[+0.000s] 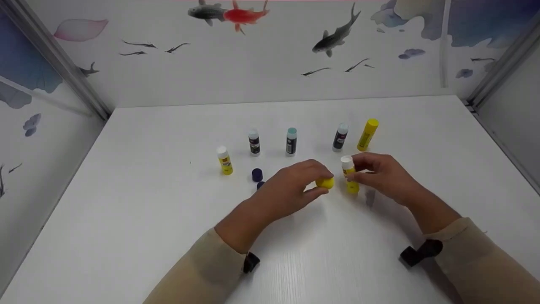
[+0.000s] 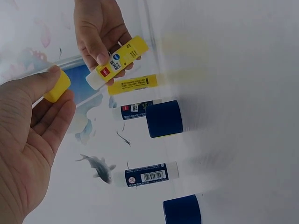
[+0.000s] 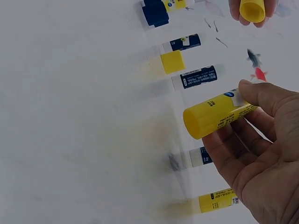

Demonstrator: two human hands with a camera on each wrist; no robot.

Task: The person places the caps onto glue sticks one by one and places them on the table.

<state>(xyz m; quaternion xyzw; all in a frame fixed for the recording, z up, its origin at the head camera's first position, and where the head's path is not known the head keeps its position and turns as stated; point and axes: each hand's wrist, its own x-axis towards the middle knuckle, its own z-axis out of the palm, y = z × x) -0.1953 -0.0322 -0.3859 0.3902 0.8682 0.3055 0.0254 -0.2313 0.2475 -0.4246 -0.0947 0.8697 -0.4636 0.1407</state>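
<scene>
My left hand point(image 1: 287, 188) pinches a yellow glue stick cap point(image 1: 325, 183) between thumb and fingers, its hollow end showing in the right wrist view. Just to the right, my right hand point(image 1: 386, 177) grips a yellow glue stick point(image 1: 352, 187) around its barrel, upright in the head view, its white top point(image 1: 346, 160) bare. A small gap separates the cap from that stick. Two dark blue caps point(image 1: 257, 175) sit by the left wrist, one partly hidden behind the hand. Another yellow cap point(image 3: 173, 62) stands on the table, hidden from the head camera.
Behind the hands, three dark blue glue sticks point(image 1: 291, 143) with pale tops stand in a loose row. A capped yellow glue stick point(image 1: 368, 135) ends the row at right; a yellow stick with a white top point(image 1: 225, 161) stands at left. Printed walls point(image 1: 270, 71) enclose the white table point(image 1: 147, 202).
</scene>
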